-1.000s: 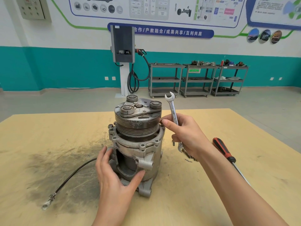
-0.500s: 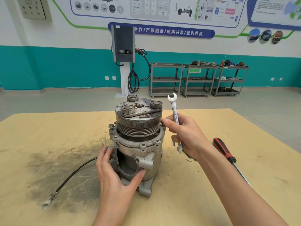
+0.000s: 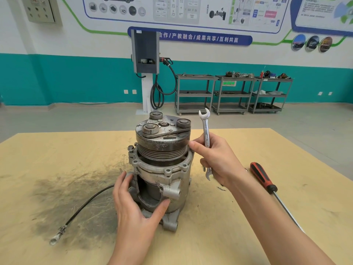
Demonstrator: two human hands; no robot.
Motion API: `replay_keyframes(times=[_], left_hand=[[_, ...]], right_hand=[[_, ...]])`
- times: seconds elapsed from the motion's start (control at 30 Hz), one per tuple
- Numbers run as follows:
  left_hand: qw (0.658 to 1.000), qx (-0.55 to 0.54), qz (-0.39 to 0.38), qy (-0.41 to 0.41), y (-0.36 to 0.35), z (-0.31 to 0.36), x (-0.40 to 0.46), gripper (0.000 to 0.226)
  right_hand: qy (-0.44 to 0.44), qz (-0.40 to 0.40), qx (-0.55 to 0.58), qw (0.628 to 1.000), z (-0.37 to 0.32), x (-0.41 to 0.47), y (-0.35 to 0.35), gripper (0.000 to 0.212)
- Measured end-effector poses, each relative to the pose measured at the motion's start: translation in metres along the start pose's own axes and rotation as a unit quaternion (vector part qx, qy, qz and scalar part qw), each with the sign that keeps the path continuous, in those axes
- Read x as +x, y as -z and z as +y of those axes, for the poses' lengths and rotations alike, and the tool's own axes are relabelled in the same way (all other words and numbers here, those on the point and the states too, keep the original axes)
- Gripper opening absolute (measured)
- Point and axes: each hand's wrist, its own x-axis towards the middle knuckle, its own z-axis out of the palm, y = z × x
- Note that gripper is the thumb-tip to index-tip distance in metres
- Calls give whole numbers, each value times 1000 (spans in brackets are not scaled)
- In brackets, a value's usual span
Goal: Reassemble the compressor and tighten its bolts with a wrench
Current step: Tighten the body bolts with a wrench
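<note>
Compressor [image 3: 162, 169] stands upright on the table [image 3: 248, 150], clutch/pulley stack seated on top, so assy looks mostly back together. Left hand [image 3: 133, 203] wraps the lower housing near the cutaway window, thumb on the front, fingers round the left side, bracing it. Right hand [image 3: 219, 159] sits just right of the pulley, fingers curled round the shank of a combination wrench [image 3: 206, 134], open end up and clear of any bolt; index tip touches the pulley/flange edge.

Status est: wrench not engaged yet. One flange bolt [image 3: 131, 148] at far left of the left hand sits proud, prob still loose. Several flange ears toward the front look like empty holes, can't confirm. Tightening appears still to do.

Screwdriver [image 3: 261, 176] lies right of the right forearm, unused. Cable w/ ring lug [image 3: 80, 211] lies left of the left hand.
</note>
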Motion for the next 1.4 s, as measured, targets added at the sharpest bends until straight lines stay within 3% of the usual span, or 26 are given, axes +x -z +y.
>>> replay_keyframes(times=[0.17, 0.43, 0.57, 0.87, 1.4], left_hand=[[1000, 9, 5, -16, -1, -5, 0, 101], [1000, 17, -3, -16, -1, -5, 0, 102], [1000, 23, -10, -10, -1, -3, 1, 101], [1000, 14, -10, -7, 1, 0, 0, 99], [1000, 9, -12, 4, 1, 3, 0, 103]], right_hand=[[-17, -36, 5, 999, -2, 1, 8, 5], [-5, 3, 13, 1000, 3, 1, 1, 23], [-20, -32, -3, 999, -1, 1, 9, 6], [-19, -18, -9, 1000, 0, 2, 6, 17], [-6, -37, -18, 999, -1, 4, 16, 7]])
